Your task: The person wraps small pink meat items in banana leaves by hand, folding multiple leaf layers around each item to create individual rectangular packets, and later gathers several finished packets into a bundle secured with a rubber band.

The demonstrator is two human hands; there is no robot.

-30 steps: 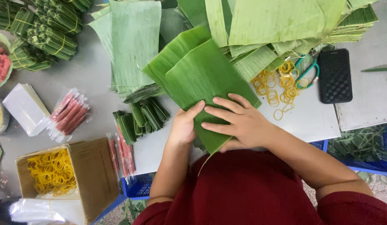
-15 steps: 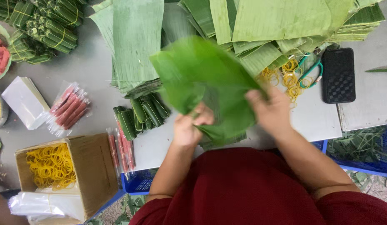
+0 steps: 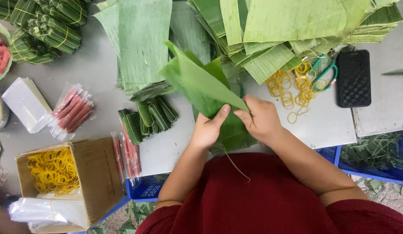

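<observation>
Head view: looked straight down on a grey counter (image 3: 101, 73) crowded with wrapping supplies, a person in a dark red top standing at its near edge.
Folded leaf: a bright green banana leaf (image 3: 201, 86) was lifted off the counter, its pointed end tilted up and away from the person; I took every other place from it.
Left hand: the left hand (image 3: 208, 128) gripped the leaf's near edge, thumb on top, closed on it, seemingly to pin the fold.
Right hand: the right hand (image 3: 261, 119) pinched the same edge just beside the left, fingers curled over the leaf, probably so the layers could not slip.
Leaf stacks: flat cut leaves (image 3: 292, 26) were piled beyond the folded leaf, within easy reach.
Small rolls: dark green wrapped rolls (image 3: 147, 117) lay left of the folded leaf, just beside it.
Rubber bands: loose yellow bands (image 3: 290, 89) lay right of the leaf, near the right hand; green-handled scissors (image 3: 325, 71) and a black phone case (image 3: 354, 78) sat further right.
Cardboard box: a box of yellow bands (image 3: 54, 171) stood well to the left and nearer the person.
Packets: clear packs of red sausage (image 3: 73, 110) lay left of the rolls.
Tied bundles: finished green bundles (image 3: 49, 26) were heaped far left and beyond.
</observation>
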